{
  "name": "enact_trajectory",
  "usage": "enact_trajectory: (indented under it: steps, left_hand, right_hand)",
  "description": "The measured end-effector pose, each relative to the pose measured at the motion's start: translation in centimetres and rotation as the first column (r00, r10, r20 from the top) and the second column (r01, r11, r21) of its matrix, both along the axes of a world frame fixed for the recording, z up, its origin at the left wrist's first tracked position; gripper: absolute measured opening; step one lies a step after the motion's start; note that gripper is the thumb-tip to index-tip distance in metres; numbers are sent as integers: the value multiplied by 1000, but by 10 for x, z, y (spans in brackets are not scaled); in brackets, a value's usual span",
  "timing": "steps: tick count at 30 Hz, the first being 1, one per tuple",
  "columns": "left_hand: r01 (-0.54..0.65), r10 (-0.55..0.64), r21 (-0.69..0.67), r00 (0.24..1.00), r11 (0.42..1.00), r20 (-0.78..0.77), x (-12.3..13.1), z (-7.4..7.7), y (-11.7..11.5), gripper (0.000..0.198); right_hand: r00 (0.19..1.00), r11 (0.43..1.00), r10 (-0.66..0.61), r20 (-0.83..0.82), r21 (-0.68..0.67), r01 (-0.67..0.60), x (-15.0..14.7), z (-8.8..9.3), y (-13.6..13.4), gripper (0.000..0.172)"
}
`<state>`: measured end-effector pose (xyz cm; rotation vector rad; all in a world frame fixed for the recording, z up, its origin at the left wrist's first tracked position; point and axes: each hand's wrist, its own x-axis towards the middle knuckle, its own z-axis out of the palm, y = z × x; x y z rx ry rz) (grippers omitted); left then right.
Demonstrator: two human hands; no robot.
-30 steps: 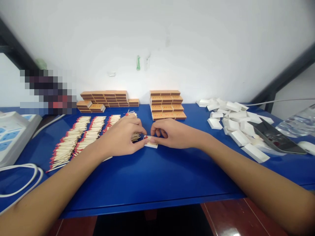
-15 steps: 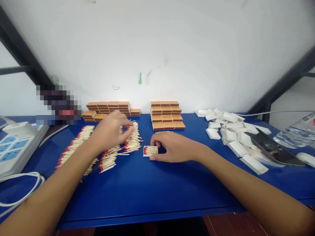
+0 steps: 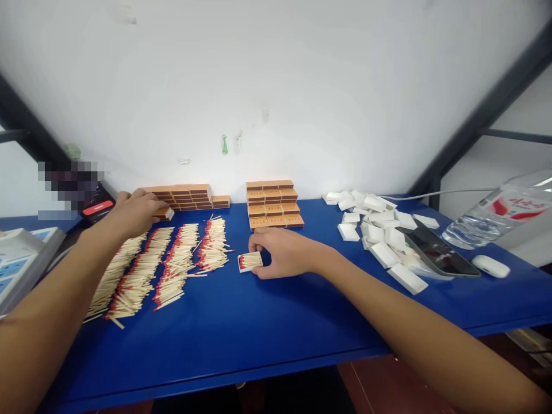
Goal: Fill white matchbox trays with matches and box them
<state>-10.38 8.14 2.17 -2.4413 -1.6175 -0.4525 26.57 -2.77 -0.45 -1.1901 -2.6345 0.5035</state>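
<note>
My right hand (image 3: 282,252) rests on the blue table, thumb and fingers closed around the end of a small white matchbox tray (image 3: 246,269). Red-tipped matches (image 3: 249,260) lie inside that tray. At the back left, my left hand (image 3: 137,211) has its fingers bent over a brown matchbox (image 3: 162,214) in front of the stacked matchboxes (image 3: 190,196); one pale end of the box shows past the fingertips. Between my hands, loose matches (image 3: 177,261) lie in several long rows. A stepped stack of matchboxes (image 3: 276,207) stands behind my right hand.
White empty trays (image 3: 382,224) are heaped on the right, beside a dark phone (image 3: 435,247), a white earphone case (image 3: 490,266) and a tilted water bottle (image 3: 495,210). A power strip (image 3: 26,259) sits at the left. Behind the table (image 3: 241,333) rises a white wall.
My left hand has moved left and back from above the matches to the matchbox. My right hand still holds the filled tray. The view has shifted to the right.
</note>
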Motion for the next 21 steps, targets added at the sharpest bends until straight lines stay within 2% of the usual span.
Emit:
enact_trajectory:
  steps: [3,5,10,13,14,17,19,21]
  left_hand:
    - [-89,81,-32,979,996,-188,2,2,3,45]
    - [-97,78,-67,965,993,-249,2,6,3,46]
    - [-113,83,-84,951,990,-297,-1,15,6,41]
    - [-121,93,-80,953,989,-287,7,23,1,39]
    - [-83,55,-103,967,991,-251,13,25,-5,39]
    - [113,-117,-156,993,981,-15,44,23,-33,42]
    - [248,-240,-201,969,948,63,70,13,-54,43]
    - [324,-313,-197,946,925,86,95,0,-71,39]
  right_hand:
    - [1000,1000,-5,-4,-13,5,2,1,1,28]
    - [1000,1000,-5,-15,-16,5,4,0,3,27]
    - [999,1000,20,-26,-10,-20,6,-1,5,25]
    - [999,1000,-17,-39,15,17,9,4,7,23]
    - [998,999,-41,-50,27,43,12,6,8,23]
    - [984,987,-133,-121,71,142,23,12,11,26]
    - [964,974,-173,-201,113,198,30,13,12,26]
    - [937,961,-181,-297,146,233,35,10,12,25]
